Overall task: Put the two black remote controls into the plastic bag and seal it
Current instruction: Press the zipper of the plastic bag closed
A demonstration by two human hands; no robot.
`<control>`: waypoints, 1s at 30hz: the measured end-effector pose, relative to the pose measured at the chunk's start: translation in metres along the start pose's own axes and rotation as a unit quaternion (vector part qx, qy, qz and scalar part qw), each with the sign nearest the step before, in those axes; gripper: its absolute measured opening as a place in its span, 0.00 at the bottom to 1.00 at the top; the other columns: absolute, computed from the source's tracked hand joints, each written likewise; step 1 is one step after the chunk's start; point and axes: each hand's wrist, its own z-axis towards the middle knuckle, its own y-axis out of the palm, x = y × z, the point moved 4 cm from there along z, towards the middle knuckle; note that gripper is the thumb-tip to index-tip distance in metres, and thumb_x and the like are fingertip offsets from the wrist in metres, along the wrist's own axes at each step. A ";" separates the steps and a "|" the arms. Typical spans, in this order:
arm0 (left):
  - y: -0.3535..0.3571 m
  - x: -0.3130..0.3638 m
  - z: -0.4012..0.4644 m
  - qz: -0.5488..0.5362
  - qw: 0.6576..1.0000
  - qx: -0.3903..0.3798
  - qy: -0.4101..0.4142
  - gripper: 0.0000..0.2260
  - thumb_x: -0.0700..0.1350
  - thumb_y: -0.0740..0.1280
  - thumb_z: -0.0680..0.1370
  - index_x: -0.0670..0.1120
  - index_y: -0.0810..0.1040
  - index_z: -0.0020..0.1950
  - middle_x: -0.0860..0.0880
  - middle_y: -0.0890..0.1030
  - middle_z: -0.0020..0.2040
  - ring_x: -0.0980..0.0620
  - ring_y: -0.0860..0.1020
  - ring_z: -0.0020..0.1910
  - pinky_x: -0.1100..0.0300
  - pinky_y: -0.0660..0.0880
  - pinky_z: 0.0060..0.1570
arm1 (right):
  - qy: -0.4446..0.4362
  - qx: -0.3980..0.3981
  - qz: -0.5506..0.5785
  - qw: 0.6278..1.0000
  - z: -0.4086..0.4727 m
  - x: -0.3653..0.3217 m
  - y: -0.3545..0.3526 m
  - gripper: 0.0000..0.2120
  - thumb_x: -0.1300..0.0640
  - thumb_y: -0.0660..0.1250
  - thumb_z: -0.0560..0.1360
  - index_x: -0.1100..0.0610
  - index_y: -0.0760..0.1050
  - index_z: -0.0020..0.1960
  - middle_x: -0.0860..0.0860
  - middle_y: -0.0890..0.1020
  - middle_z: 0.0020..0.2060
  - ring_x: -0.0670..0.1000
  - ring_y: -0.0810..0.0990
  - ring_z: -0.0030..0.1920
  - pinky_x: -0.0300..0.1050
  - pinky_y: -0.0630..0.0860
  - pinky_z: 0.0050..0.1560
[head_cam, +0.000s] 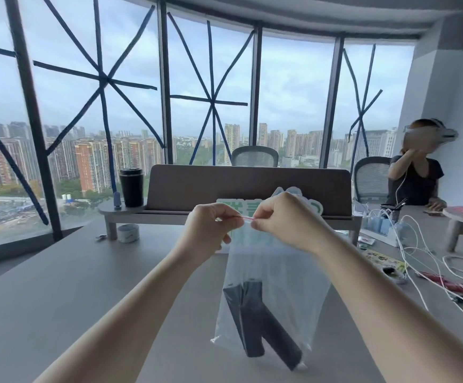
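Note:
A clear plastic bag [282, 277] hangs above the grey table [59, 294], held up by its top edge. Two black remote controls [255, 319] lie inside it, spread in a V at the bottom. My left hand [211, 228] pinches the bag's red zip strip [242, 217] from the left. My right hand [285, 219] pinches the same strip from the right, fingertips nearly touching the left ones. Whether the strip is pressed closed along its length cannot be told.
A brown desk divider on a grey shelf [246, 189] stands behind the bag, with a black tumbler [131, 186] at its left. White cables [423, 261] and small items clutter the right side. A person [415, 178] sits at the far right. A tape roll [128, 233] lies under the shelf.

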 end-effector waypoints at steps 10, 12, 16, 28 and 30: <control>0.007 0.006 0.002 0.020 1.000 -0.019 -0.004 0.02 0.39 0.72 0.71 0.40 0.83 0.40 0.47 0.78 0.31 0.56 0.72 0.22 0.66 0.67 0.20 | 0.019 -0.031 0.023 0.999 0.005 -0.003 -0.003 0.05 0.52 0.74 0.71 0.52 0.85 0.40 0.43 0.77 0.27 0.42 0.74 0.32 0.41 0.70 0.34; 0.008 0.006 0.003 0.025 1.000 -0.017 0.001 0.03 0.39 0.72 0.71 0.40 0.83 0.40 0.49 0.77 0.28 0.56 0.71 0.22 0.68 0.67 0.21 | 0.025 -0.060 0.062 0.996 0.009 -0.002 0.000 0.05 0.55 0.74 0.71 0.55 0.85 0.39 0.50 0.83 0.31 0.45 0.76 0.31 0.45 0.76 0.38; 0.010 0.008 0.002 0.028 0.999 -0.024 0.007 0.02 0.38 0.72 0.71 0.40 0.82 0.39 0.52 0.75 0.26 0.60 0.70 0.20 0.71 0.66 0.20 | 0.043 -0.090 0.076 0.992 0.015 0.003 0.005 0.05 0.57 0.74 0.71 0.58 0.85 0.39 0.55 0.83 0.34 0.48 0.76 0.33 0.49 0.79 0.42; 0.009 -0.003 -0.001 0.087 0.993 0.066 0.040 0.06 0.39 0.69 0.73 0.46 0.79 0.36 0.57 0.74 0.28 0.62 0.71 0.25 0.72 0.66 0.28 | -0.032 0.039 -0.061 0.997 -0.004 -0.007 0.017 0.08 0.51 0.64 0.77 0.52 0.80 0.44 0.49 0.83 0.43 0.55 0.78 0.45 0.46 0.71 0.44; 0.004 -0.005 -0.001 0.086 0.991 0.089 0.041 0.05 0.39 0.69 0.73 0.44 0.79 0.37 0.57 0.74 0.28 0.61 0.71 0.25 0.73 0.66 0.27 | -0.031 0.047 -0.083 0.995 -0.006 -0.001 0.016 0.08 0.51 0.63 0.77 0.52 0.79 0.44 0.49 0.83 0.46 0.56 0.78 0.47 0.46 0.68 0.44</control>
